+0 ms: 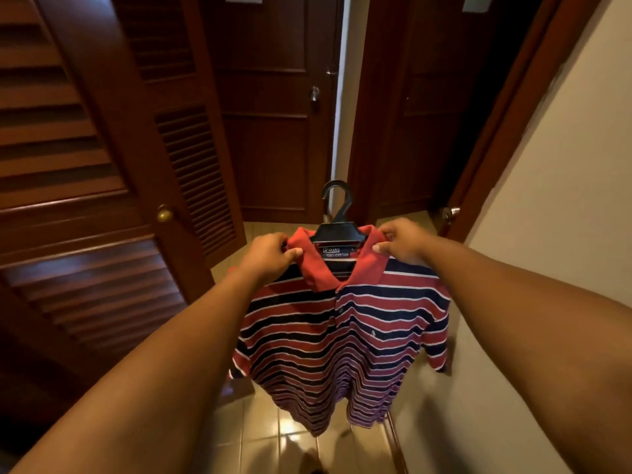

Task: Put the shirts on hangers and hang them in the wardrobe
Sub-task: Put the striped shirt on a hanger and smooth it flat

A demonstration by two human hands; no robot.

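Both hands hold one garment in the air: the left hand (pixel 270 253) pinches the left side of the red collar (pixel 342 268), with the thumb on top and the fingers curled behind it, and the right hand (pixel 402 242) pinches the right side in the same way. From them hangs the striped polo shirt (pixel 342 343), red, navy and white, in the middle of the view above the tiled floor (pixel 273 436), with its lower hem free. On the left stand the louvered wardrobe doors (pixel 85 165), which look closed, with a small brass knob (pixel 164 213) on the near one; on the far side is a dark panelled door (pixel 273 131), and on the right a pale wall (pixel 547 200). The black plastic hanger (pixel 337 217) sits inside the neck, and only its hook and flat centre show above the collar. I judge that the main risk is here. The hands grip the fabric and not the hanger, so if one arm of it is not seated in the shoulder, the shirt may slip off at a tilt. Also, no hand is free for the knob, so letting go of one side to open the wardrobe could make the shirt swing or fall to the floor.
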